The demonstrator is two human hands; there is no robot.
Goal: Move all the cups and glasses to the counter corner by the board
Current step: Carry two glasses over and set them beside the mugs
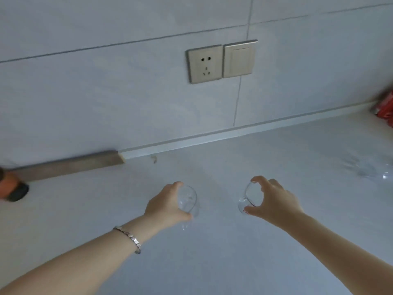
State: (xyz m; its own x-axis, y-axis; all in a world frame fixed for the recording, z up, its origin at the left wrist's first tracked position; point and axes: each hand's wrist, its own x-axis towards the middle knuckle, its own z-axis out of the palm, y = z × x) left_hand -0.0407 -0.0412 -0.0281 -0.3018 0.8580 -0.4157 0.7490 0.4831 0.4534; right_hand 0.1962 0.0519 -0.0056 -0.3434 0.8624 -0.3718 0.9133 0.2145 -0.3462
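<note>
Two clear glasses are over the pale counter (212, 262). My left hand (165, 206) is wrapped around the left glass (188, 200), thumb and fingers on its sides. My right hand (274, 201) grips the right glass (249, 198) by its rim and base. Both glasses are tilted, and I cannot tell whether they touch the counter. A third clear glass (370, 170), blurred, is on the counter at the far right. A wooden board (68, 167) leans against the wall at the left.
An orange and black object (11, 188) sits at the left edge by the board. A red packet (385, 109) is at the far right against the wall. A socket (204, 63) and a switch (239, 59) are on the tiled wall.
</note>
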